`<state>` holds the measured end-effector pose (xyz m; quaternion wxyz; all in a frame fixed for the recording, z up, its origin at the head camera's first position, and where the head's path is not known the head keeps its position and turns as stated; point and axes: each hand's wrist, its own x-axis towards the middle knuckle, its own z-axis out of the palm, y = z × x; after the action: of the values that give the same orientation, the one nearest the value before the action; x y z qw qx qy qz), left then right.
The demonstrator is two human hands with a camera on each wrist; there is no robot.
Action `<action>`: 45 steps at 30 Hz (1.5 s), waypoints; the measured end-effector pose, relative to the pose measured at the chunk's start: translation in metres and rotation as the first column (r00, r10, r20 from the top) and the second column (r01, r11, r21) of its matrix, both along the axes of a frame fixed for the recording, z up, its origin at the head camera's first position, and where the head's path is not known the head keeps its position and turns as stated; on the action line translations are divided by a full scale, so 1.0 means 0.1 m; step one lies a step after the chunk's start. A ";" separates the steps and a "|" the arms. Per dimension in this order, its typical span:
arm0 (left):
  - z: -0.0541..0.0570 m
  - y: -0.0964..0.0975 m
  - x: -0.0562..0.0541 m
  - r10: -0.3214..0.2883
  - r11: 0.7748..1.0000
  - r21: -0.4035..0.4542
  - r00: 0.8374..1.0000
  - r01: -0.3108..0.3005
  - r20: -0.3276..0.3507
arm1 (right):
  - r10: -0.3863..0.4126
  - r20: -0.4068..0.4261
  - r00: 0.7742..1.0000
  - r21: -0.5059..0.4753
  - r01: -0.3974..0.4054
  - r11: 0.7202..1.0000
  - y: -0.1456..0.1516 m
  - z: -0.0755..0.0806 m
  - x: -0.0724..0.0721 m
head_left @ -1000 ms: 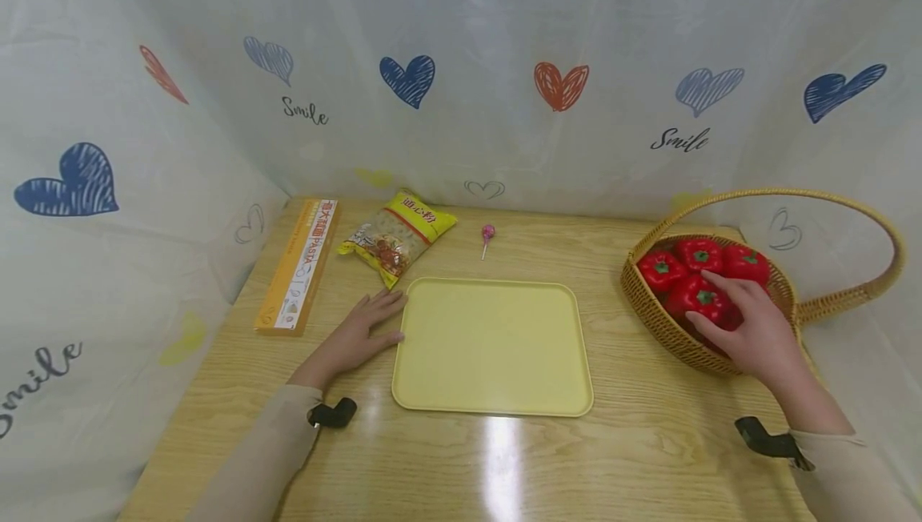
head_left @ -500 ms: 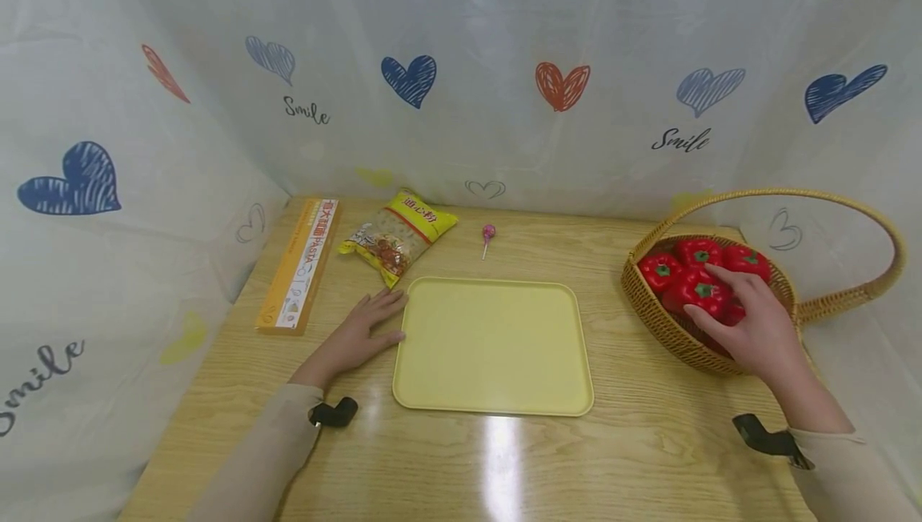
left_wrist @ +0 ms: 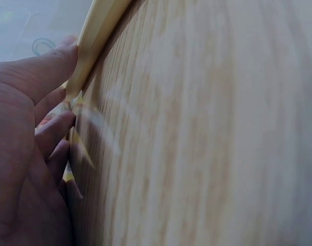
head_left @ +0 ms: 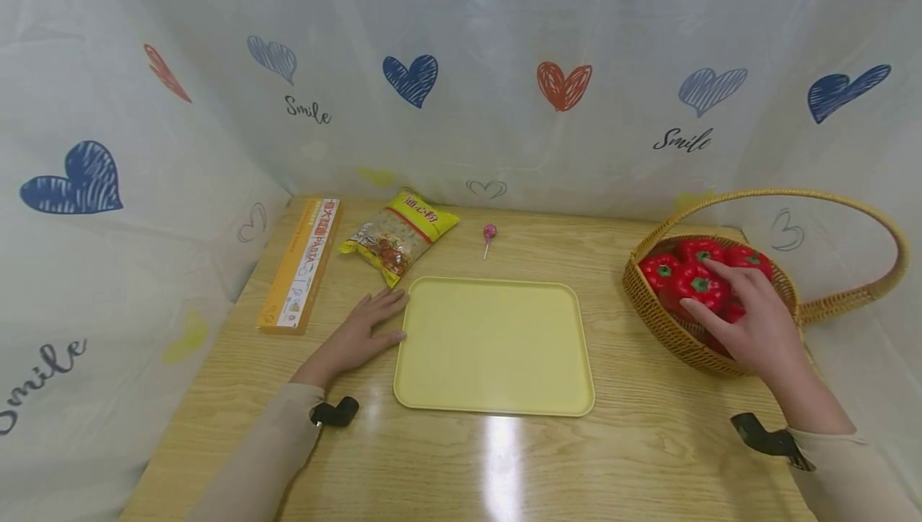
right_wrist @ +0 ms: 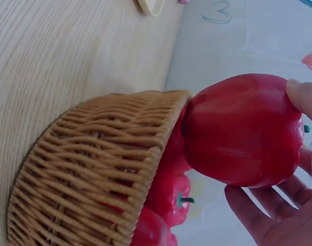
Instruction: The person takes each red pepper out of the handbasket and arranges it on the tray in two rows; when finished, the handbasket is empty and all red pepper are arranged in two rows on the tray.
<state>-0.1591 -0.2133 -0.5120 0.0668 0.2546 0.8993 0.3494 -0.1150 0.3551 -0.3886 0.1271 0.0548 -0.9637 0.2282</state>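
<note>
The right hand [head_left: 756, 330] grips a red pepper [head_left: 697, 287] in the basket [head_left: 651, 315], right of the tray [head_left: 494, 346], where the left hand [head_left: 356, 338] lies flat.

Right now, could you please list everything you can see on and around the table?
table: one, light wood, under everything.
tray: one, pale yellow, table centre.
pasta box: one, orange and white, far left.
snack bag: one, yellow, behind the tray's left corner.
lollipop: one, pink, behind the tray.
basket: one, woven tan with a handle, right side.
peppers: at least four, red, in the basket.
curtain: white with hearts, around the table.
left hand: flat on the table, touching the tray's left edge.
right hand: gripping one red pepper at the basket.
</note>
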 end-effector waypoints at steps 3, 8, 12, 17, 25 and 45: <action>0.00 0.00 0.00 0.000 1.000 0.004 1.000 0.000 0.003 | 0.003 -0.005 1.000 -0.004 -0.004 1.000 -0.04 0.02 0.00; 0.00 0.00 0.00 -0.002 1.000 0.004 1.000 0.002 0.005 | 0.022 -0.021 1.000 -0.006 -0.022 1.000 -0.09 0.03 0.00; 0.01 0.00 0.00 -0.002 1.000 0.005 1.000 0.002 0.001 | 0.040 -0.039 0.998 -0.024 -0.041 0.999 -0.13 0.03 0.00; 0.02 0.00 0.01 -0.003 1.000 0.005 1.000 0.003 -0.003 | 0.071 -0.054 0.996 -0.030 -0.073 0.997 -0.18 0.02 0.00; 0.03 0.00 0.01 0.000 1.000 0.003 1.000 0.000 -0.004 | 0.093 -0.052 0.994 -0.027 -0.094 0.995 -0.29 -0.03 -0.02; 0.01 0.01 0.00 -0.004 1.000 0.028 1.000 0.005 -0.023 | 0.174 -0.074 0.982 -0.093 -0.180 0.979 -0.59 -0.29 -0.11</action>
<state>-0.1594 -0.2124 -0.5108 0.0538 0.2614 0.8945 0.3588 -0.1256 0.2962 -0.4172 0.1402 0.1415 -0.9378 0.2843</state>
